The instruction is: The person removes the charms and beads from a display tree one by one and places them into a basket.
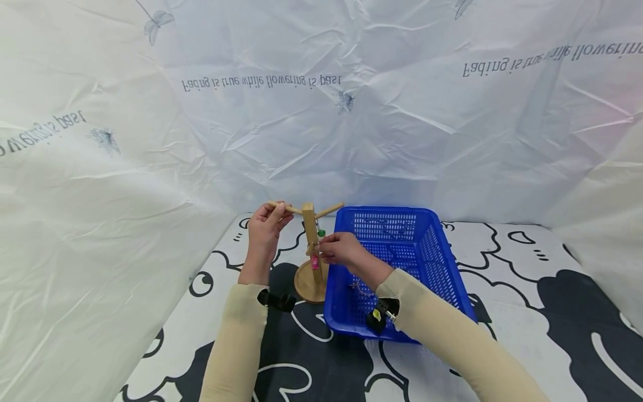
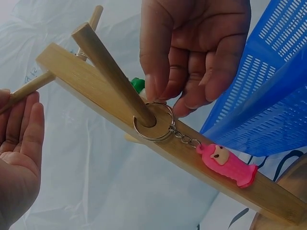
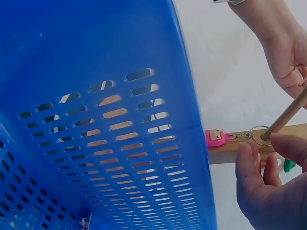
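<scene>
A wooden peg stand [image 1: 310, 245] rises from a round base. My left hand [image 1: 266, 226] pinches one of its upper pegs, also seen at the left edge of the left wrist view. Round the base of a lower peg [image 2: 115, 76] lies a metal key ring [image 2: 170, 115]. From it a pink figure keychain [image 2: 228, 165] hangs along the post on a short chain. My right hand [image 1: 344, 248] has thumb and fingertips at that ring's rim, holding it against the post. Another keychain with a green part [image 1: 321, 233] hangs from the other upper peg, partly hidden behind my right hand in the left wrist view.
A blue perforated basket [image 1: 454, 279] stands right beside the stand, under my right forearm. A small ringed item [image 1: 363, 287] lies in it. Patterned cloth covers the table, and white sheeting [image 1: 321, 145] hangs behind and at the sides.
</scene>
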{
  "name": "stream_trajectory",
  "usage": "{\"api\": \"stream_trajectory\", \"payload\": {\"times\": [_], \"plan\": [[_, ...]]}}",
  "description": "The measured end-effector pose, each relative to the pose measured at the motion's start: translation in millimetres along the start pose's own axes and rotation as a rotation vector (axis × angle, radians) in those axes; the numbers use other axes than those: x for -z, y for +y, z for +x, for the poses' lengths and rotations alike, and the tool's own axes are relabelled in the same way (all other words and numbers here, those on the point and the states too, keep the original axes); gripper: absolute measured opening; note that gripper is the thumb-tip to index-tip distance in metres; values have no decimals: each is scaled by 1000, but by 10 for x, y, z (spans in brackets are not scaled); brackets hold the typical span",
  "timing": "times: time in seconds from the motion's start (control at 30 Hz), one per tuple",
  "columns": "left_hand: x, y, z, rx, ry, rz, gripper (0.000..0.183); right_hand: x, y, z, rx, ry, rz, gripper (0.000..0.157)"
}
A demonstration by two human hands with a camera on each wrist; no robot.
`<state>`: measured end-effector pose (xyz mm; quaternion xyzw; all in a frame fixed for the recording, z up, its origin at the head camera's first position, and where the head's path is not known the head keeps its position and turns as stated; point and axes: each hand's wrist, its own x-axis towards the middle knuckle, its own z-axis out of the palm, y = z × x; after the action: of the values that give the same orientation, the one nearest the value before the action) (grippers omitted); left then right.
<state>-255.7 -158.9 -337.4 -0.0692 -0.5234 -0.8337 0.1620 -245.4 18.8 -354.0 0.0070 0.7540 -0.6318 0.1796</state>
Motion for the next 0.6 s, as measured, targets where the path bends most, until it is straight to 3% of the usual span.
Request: {"api": "stream_trajectory", "payload": {"times": [0.6], "plan": [[-11, -5, 2, 12, 18, -20, 21, -51, -5, -11, 25, 92, -14, 23]]}}
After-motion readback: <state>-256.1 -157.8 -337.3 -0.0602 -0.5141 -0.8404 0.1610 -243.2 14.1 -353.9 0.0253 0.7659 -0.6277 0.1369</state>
